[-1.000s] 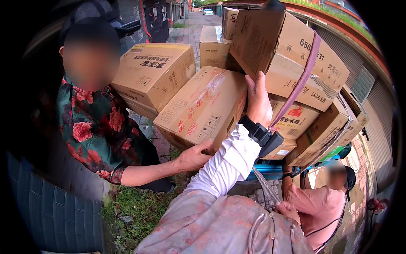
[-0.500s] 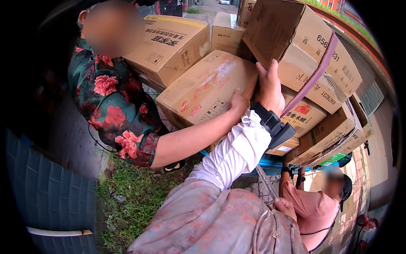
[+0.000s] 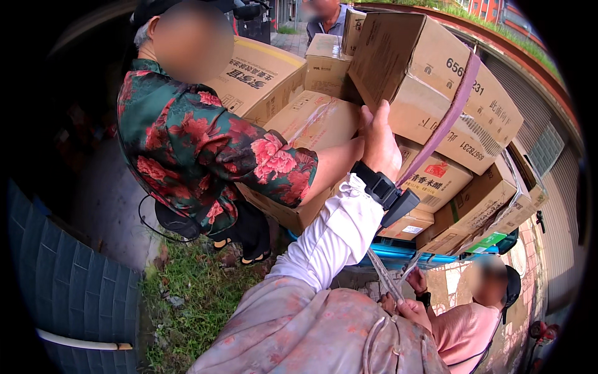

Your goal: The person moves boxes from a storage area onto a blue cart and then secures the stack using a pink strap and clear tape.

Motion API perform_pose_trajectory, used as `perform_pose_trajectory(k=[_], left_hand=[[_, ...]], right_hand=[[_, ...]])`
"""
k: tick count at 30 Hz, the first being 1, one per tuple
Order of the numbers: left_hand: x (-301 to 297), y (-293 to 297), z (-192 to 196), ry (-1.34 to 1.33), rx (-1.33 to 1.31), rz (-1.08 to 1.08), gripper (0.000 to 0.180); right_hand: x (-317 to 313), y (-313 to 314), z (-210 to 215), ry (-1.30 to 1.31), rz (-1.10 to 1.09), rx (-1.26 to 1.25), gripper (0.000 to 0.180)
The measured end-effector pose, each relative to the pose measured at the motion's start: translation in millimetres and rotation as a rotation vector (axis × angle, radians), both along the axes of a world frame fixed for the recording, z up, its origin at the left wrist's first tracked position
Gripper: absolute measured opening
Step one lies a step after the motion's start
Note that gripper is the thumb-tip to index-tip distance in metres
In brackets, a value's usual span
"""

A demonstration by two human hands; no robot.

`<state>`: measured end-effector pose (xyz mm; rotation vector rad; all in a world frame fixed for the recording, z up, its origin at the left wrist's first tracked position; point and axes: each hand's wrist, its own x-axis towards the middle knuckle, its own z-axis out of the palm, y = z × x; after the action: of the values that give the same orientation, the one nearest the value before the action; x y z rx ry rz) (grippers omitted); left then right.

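My left hand [image 3: 381,144], with a white sleeve and a black wristband, is raised with its fingers stretched up. It lies against the large carton [image 3: 430,68] at the top of the stack, beside a purple strap [image 3: 453,115] that runs over this carton. The strap passes down behind my wrist. Low in front of my body, my right hand [image 3: 414,311] is closed round a greyish strap [image 3: 386,279] that slants up toward the load. A person in a floral shirt [image 3: 187,137] reaches an arm across a taped carton [image 3: 317,118]; their hand is hidden behind mine.
More cartons [image 3: 439,177] are stacked on a blue cart [image 3: 398,247]. At the lower right, a person in pink [image 3: 464,330] has a hand by the strap. Another person [image 3: 327,19] stands beyond the load. Grass [image 3: 193,305] and a tiled wall [image 3: 68,274] lie left.
The person in the floral shirt has leaned in, shoulder and arm now over the taped carton. The person in pink has moved a hand to the strap. Another person has appeared behind.
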<state>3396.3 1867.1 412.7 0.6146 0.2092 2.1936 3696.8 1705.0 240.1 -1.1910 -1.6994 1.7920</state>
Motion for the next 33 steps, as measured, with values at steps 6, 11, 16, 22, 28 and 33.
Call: perform_pose_trajectory(k=[6,11,16,22,28,33], left_hand=[[8,2,0,-0.011,0.007,-0.082,0.080],[1,-3,-1,-0.028,-0.043,-0.034,0.060],[10,-2,6,-0.150,-0.064,0.001,0.019],[15,-3,5,-0.129,-0.039,0.003,0.017],[9,-8,5,-0.125,-0.033,0.026,0.018],[15,-9,6,-0.154,-0.040,-0.009,0.019]], right_hand=[[4,0,6,0.041,-0.013,-0.027,0.035],[10,11,-14,-0.008,0.029,-0.023,0.036],[12,12,-2,-0.071,0.074,-0.038,0.036],[14,14,-10,-0.080,0.035,0.009,0.037],[12,19,-8,-0.114,0.055,0.020,0.037],[17,18,-10,-0.110,0.051,0.037,0.037]])
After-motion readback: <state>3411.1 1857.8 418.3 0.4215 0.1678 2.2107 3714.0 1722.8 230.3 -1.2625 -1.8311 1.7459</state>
